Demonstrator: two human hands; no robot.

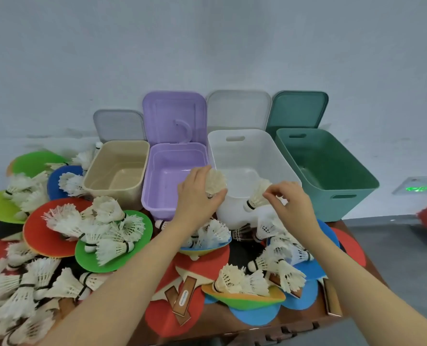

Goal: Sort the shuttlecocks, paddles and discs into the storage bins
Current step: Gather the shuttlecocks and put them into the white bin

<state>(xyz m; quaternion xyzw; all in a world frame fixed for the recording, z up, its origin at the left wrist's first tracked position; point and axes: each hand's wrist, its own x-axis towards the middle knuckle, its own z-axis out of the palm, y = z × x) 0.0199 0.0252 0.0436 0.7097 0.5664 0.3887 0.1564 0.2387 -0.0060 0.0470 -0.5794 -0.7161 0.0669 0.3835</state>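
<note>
At the centre of the frame the left hand (199,196) has its grip closed around a white feathered shuttlecock (215,181), fingers curled about the feather skirt, which fans upward above the knuckles; this shuttlecock is held over the near edge between the lilac plastic bin (157,196) and the white plastic bin (262,151). Just to the right, the right hand (291,204) has fingers and thumb bent in a pinch, but whether they actually touch anything cannot be told. A second white feathered shuttlecock (257,196), cork end down and banded in black, sits just left of those fingertips over the white bin's near rim.

Four smooth, rounded-corner bins stand in a row across the middle of the frame: a beige plastic bin (95,181), the lilac one, the white one, and a speckled teal-green bin (357,176), each with its lid propped upright behind.

Across the lower half, the dark brown surface (302,320) carries flat round discs in red (36,233), green (142,221) and blue (252,317), red-faced paddles with wooden handles (182,299), and heaps of ragged-feathered shuttlecocks (12,290), densest at lower left.
</note>
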